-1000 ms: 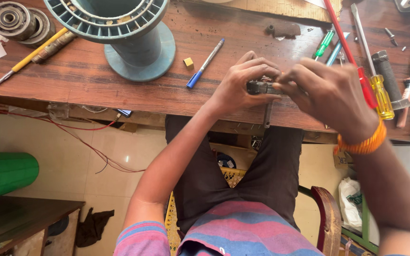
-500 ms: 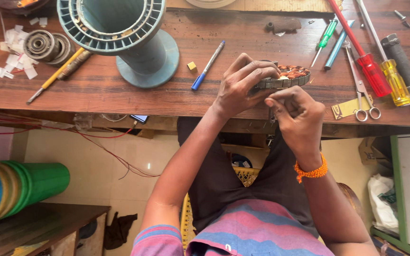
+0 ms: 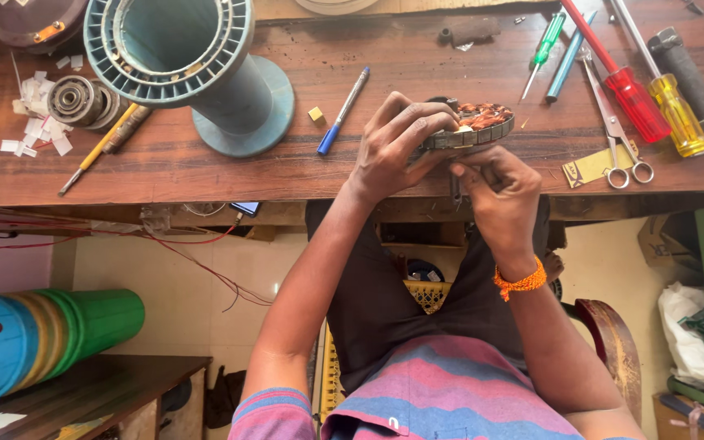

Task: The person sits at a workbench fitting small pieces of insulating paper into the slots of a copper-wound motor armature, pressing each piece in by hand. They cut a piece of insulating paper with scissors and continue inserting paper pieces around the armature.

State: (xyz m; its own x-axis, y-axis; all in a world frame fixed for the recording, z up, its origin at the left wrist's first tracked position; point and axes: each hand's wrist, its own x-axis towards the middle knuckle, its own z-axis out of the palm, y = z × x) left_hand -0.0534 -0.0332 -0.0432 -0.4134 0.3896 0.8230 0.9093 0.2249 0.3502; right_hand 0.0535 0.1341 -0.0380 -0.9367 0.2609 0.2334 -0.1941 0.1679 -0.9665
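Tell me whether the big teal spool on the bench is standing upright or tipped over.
Upright: the teal spool stands on its lower flange on the wooden bench, its hollow core open toward the camera.

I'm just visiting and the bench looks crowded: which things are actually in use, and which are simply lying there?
In use:
left hand
right hand
round grey metal part with copper windings

Lying about:
large teal plastic spool
blue pen
red-handled screwdriver
yellow-handled screwdriver
steel scissors

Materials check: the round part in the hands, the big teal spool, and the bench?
Round part: dull grey metal ring, looks like steel, with glossy copper-coloured wire coils inside. Teal spool: likely moulded plastic, given its even matte colour and ribbed flange. Bench: wood with visible grain, a worn dark-brown finish and scratches.
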